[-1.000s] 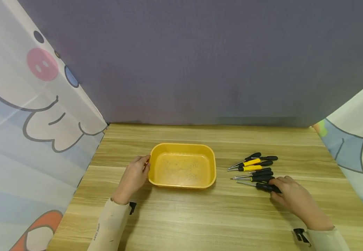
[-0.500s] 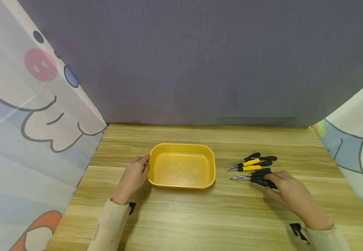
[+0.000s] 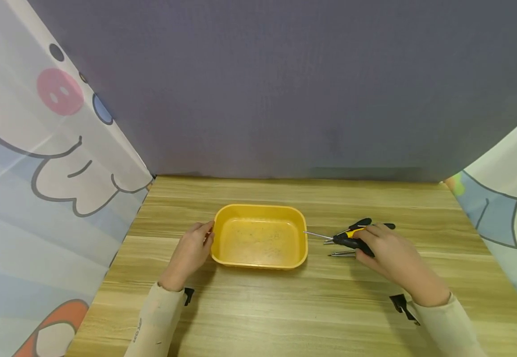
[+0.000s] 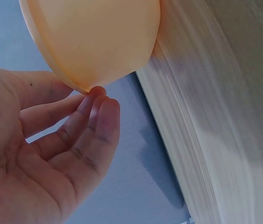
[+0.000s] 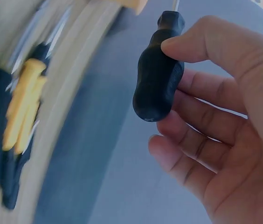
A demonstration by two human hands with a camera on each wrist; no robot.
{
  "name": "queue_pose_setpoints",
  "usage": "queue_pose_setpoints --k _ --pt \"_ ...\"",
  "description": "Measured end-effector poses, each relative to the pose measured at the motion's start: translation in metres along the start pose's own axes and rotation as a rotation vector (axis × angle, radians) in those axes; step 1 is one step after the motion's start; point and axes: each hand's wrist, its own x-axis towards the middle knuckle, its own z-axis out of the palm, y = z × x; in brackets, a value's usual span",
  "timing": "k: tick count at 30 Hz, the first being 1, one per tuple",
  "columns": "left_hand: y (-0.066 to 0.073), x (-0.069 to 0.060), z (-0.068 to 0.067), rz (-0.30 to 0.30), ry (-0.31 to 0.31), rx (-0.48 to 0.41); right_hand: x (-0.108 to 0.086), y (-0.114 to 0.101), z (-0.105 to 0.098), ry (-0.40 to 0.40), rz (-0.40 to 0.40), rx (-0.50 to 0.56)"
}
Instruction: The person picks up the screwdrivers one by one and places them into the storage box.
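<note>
A yellow tray [image 3: 258, 243] stands on the table, nothing in it. At its left end my left hand [image 3: 190, 253] holds the rim; in the left wrist view the thumb and fingers [image 4: 106, 119] pinch the edge of the tray [image 4: 99, 42]. My right hand [image 3: 397, 258] grips a black-handled screwdriver [image 3: 352, 243] above the other tools, its shaft pointing left toward the tray's right rim. In the right wrist view, thumb and fingers hold the black handle [image 5: 158, 70], with the lower fingers curved beneath it.
Several screwdrivers with black and yellow handles [image 3: 360, 224] lie on the wooden table [image 3: 263, 312] right of the tray, partly hidden by my right hand. A grey panel [image 3: 258, 89] stands behind, with cartoon-printed cloth [image 3: 106, 163] at the sides.
My right hand has lifted the black screwdriver from the near side of the group and moved it left and away from me. My left hand and the tray have stayed put.
</note>
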Motion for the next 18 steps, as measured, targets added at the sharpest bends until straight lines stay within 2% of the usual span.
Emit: queue_pose_setpoints --k 6,13,18 --pt "0.0 0.0 -0.001 -0.012 -0.008 0.003 0.033 -0.017 0.01 -0.064 -0.039 0.026" --pt "0.0 0.0 -0.001 -0.009 -0.01 -0.005 0.069 -0.038 0.03 -0.088 -0.134 0.032" --pt "-0.001 0.001 -0.001 0.003 0.003 -0.01 0.089 -0.055 0.042 -0.122 -0.156 0.056"
